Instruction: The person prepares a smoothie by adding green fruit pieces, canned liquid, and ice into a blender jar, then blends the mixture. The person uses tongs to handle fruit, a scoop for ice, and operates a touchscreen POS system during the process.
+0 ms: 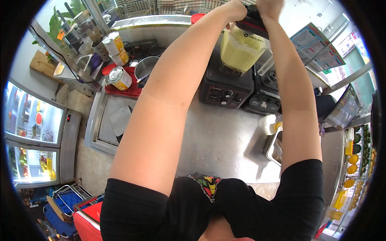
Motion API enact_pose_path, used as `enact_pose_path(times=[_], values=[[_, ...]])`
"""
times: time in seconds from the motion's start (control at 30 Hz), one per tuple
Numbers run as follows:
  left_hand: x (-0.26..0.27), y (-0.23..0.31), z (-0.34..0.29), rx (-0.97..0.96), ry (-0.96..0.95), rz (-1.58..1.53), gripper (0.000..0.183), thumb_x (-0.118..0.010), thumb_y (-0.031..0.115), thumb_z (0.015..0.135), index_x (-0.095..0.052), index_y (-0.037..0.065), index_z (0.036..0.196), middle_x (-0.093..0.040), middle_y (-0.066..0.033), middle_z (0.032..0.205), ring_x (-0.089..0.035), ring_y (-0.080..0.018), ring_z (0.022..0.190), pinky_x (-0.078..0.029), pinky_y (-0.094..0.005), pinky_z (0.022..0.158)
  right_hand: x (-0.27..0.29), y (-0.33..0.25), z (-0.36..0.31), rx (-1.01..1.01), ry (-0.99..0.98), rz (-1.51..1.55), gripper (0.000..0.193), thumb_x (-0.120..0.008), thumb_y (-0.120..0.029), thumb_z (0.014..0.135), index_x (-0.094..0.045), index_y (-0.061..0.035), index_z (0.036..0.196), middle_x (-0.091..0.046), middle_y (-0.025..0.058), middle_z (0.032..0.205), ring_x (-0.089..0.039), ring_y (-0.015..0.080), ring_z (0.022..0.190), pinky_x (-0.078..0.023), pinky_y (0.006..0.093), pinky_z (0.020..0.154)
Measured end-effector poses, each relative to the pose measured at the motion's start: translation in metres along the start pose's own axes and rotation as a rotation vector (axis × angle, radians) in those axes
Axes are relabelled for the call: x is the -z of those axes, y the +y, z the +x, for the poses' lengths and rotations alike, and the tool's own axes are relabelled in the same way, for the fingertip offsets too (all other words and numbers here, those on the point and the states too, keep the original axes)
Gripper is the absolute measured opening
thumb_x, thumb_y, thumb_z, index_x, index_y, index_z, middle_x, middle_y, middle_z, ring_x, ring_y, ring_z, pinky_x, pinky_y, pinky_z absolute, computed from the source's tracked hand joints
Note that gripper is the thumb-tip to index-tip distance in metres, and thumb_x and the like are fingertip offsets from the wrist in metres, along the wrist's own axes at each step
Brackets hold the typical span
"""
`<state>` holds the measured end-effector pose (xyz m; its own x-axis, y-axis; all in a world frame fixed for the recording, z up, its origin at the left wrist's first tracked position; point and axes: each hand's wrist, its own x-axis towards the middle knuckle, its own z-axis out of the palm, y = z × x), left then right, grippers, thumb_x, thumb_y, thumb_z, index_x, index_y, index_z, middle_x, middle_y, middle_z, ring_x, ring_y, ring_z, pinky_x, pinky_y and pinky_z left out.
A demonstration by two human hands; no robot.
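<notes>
Both my arms stretch forward to the top of a blender jar (242,50), which holds pale yellow-green liquid and stands on a black blender base (226,90). At the left side of the black blender lid (252,23), my left hand (236,11) is closed on the lid. My right hand (271,8) is at the lid's other side, cut off by the upper edge of the picture; its fingers are hidden. A second black blender base (263,100) sits right beside the first.
Left on the steel counter (213,140) are cans (120,78) on a red tray (134,91) and a metal pot (146,66). A metal container (274,148) stands near my right arm. Glass-door fridges (36,120) are far left; fruit shelves (356,168) far right.
</notes>
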<state>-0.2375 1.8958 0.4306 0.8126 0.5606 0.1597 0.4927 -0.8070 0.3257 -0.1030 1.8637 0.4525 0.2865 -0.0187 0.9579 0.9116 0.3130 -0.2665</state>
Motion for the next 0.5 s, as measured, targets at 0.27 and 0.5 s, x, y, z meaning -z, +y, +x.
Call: enact_pose_path(times=[0.27,0.5], values=[[-0.011,-0.032,0.015,-0.373,0.088,0.077,0.024,-0.053,0.000,0.073,-0.064,-0.008,0.092,-0.055,-0.0171,0.112,-0.063,-0.0346,0.081,-0.055,-0.0383,0.059,0.009,-0.012,0.016,-0.565,0.102,-0.012,0.046,-0.060,-0.031,0.088,-0.055,0.0034,0.058,-0.054,0.0109,0.049,-0.043,0.0193,0.043,-0.038,0.0379,0.046],[-0.009,-0.042,0.018,-0.393,0.085,0.192,0.020,-0.052,0.003,0.079,-0.067,-0.006,0.088,-0.055,-0.0178,0.115,-0.064,-0.0367,0.083,-0.055,-0.0429,0.057,-0.015,-0.026,-0.002,-0.085,-0.332,-0.126,0.041,-0.061,-0.032,0.085,-0.058,0.0036,0.065,-0.052,0.0262,0.057,-0.051,0.0410,0.051,-0.042,0.0446,0.052]])
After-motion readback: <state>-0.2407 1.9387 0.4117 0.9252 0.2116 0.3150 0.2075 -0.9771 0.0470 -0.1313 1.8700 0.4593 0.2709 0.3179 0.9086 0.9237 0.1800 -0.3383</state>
